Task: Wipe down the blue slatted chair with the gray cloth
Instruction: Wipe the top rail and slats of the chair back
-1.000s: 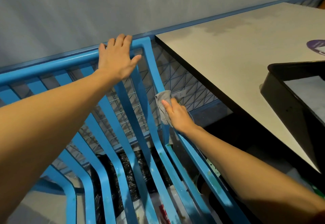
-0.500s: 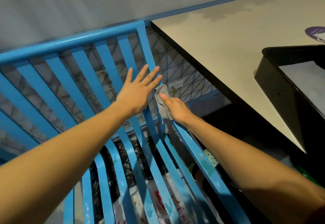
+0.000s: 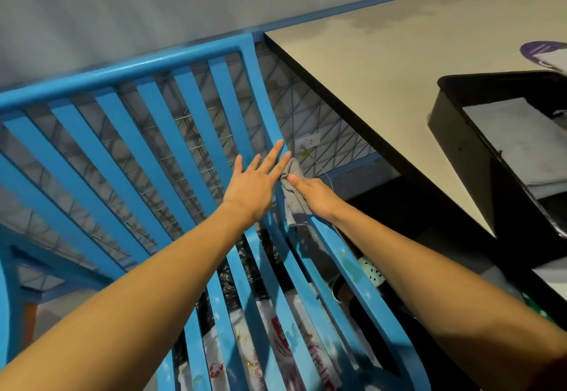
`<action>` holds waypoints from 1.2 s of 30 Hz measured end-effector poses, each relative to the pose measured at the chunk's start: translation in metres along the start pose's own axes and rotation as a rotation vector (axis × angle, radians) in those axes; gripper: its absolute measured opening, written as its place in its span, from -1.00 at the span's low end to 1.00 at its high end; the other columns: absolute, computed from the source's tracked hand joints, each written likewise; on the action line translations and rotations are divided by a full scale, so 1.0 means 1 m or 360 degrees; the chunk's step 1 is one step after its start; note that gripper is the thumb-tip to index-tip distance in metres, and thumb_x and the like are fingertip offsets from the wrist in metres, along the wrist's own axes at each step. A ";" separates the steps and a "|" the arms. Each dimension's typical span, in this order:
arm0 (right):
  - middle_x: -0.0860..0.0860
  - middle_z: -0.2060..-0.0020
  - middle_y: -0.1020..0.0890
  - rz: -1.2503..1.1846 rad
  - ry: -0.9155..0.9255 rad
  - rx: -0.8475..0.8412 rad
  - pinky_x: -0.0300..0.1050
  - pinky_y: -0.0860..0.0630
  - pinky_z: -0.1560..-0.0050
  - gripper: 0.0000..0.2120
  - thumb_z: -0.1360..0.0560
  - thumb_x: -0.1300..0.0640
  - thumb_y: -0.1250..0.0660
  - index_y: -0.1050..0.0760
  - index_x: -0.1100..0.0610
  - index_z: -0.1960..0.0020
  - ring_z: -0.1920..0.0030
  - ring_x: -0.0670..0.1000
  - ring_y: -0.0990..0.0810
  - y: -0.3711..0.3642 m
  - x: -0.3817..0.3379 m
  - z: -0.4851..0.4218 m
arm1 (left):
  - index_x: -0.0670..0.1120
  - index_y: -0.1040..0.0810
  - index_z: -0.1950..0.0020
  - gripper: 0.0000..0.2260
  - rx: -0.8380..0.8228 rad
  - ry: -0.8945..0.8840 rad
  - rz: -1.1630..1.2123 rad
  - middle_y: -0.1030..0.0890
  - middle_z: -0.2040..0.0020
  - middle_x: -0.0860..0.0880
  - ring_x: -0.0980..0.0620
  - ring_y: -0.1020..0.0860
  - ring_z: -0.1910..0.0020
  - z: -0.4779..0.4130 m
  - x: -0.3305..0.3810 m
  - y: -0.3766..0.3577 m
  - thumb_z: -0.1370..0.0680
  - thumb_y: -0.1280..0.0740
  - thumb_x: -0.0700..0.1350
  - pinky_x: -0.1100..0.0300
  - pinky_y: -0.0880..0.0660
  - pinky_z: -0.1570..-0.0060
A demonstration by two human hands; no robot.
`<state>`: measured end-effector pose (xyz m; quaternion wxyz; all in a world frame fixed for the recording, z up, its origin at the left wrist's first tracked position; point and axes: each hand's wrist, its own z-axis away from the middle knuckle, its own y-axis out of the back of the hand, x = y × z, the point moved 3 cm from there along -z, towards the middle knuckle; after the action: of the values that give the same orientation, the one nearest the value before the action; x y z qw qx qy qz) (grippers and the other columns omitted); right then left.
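Right hand (image 3: 316, 196) gripped the cloth (image 3: 294, 205) against the chair (image 3: 122, 71) rail, thumb on top. Just beside it, left hand (image 3: 253, 186) lay flat, fingers spread straight.

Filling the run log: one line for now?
right hand: grips gray cloth against blue chair frame | left hand: open, beside cloth

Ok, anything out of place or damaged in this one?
Little stands out. The blue chair has pale specks on the side rail nearest the table, below where the right hand holds the gray cloth. The table shows a darker blotch near the wall.
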<state>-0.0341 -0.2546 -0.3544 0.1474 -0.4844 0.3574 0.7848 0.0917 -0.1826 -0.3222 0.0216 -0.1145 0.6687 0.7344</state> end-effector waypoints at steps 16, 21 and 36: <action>0.13 0.03 -0.70 -0.0131 -0.0197 -0.0022 0.12 -0.51 -0.21 -0.45 -0.58 -0.25 -0.15 -0.62 0.20 -0.13 0.00 0.09 -0.66 -0.003 0.029 0.042 | 0.10 0.27 -0.58 -0.18 -0.0219 0.0045 0.0047 0.37 -0.56 0.07 -0.11 -0.62 0.13 0.025 0.025 0.005 -0.53 -0.21 -0.25 -0.23 -0.15 -0.44; 0.17 0.01 -0.69 -0.0141 -0.0158 -0.0043 0.05 -0.53 -0.14 -0.49 -0.61 -0.18 -0.12 -0.61 0.22 -0.13 0.00 0.09 -0.66 -0.002 0.029 0.048 | 0.11 0.23 -0.59 -0.17 -0.0220 0.0001 0.0045 0.35 -0.56 0.08 -0.09 -0.61 0.20 0.022 0.022 0.006 -0.51 -0.22 -0.26 -0.18 -0.25 -0.40; 0.12 -0.19 -0.60 -0.0104 -0.0026 0.0031 -0.07 -0.43 -0.16 -0.51 -0.64 -0.15 -0.09 -0.53 0.17 -0.31 -0.20 0.06 -0.55 -0.001 -0.001 0.002 | 0.18 0.15 -0.59 -0.14 -0.0195 -0.0009 0.0477 0.03 -0.59 0.20 -0.06 -0.53 0.23 0.017 0.009 0.023 -0.43 -0.20 -0.29 0.08 -0.48 0.28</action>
<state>-0.0339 -0.2523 -0.3535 0.1806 -0.4879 0.3479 0.7799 0.0765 -0.1690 -0.3005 -0.0933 -0.0126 0.6322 0.7691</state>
